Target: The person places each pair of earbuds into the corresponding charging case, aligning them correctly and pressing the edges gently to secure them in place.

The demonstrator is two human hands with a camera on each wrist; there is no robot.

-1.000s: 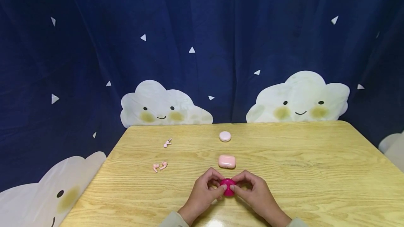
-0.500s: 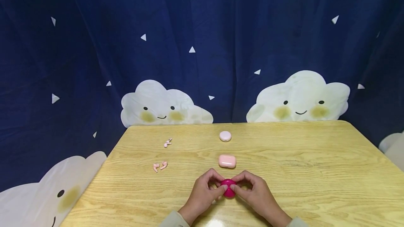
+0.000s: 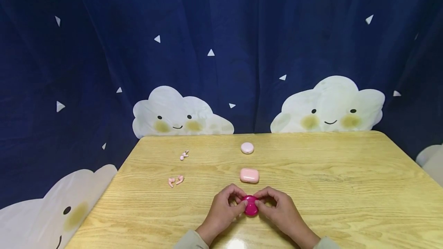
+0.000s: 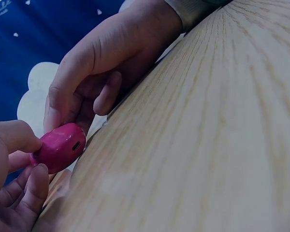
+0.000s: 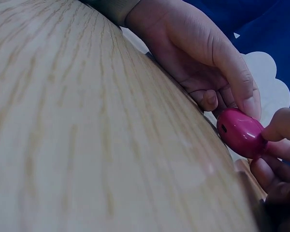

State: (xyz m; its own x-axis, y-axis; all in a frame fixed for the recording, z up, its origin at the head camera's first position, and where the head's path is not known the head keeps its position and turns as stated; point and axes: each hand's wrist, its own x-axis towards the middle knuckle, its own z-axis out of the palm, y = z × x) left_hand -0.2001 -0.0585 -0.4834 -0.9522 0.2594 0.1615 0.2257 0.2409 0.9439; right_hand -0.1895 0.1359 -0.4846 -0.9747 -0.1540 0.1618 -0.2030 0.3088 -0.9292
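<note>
A glossy magenta earbud charging case (image 3: 251, 209) is held low over the near part of the wooden table. My left hand (image 3: 223, 207) pinches its left side between thumb and fingers. On its right side, my right hand (image 3: 282, 211) pinches it the same way. Both thumbs lie near the seam, on the face toward me, and the lid looks closed. A small dark port shows on the case (image 4: 63, 147) in the left wrist view. In the right wrist view the same case (image 5: 239, 131) sits between the fingertips of both hands. Whether it touches the table is unclear.
Just beyond my hands lies a pink rounded-rectangle case (image 3: 249, 176), with a pale pink round case (image 3: 247, 148) behind it. To the left are two pink earbuds (image 3: 175, 181) and, farther back, a paler pair of earbuds (image 3: 184, 155). A dark blue curtain (image 3: 221, 49) hangs behind the table (image 3: 328, 172).
My thumbs have spread slightly apart on the magenta case, so more of its face and seam shows. The head view has tilted a little. The other things lie where they were.
</note>
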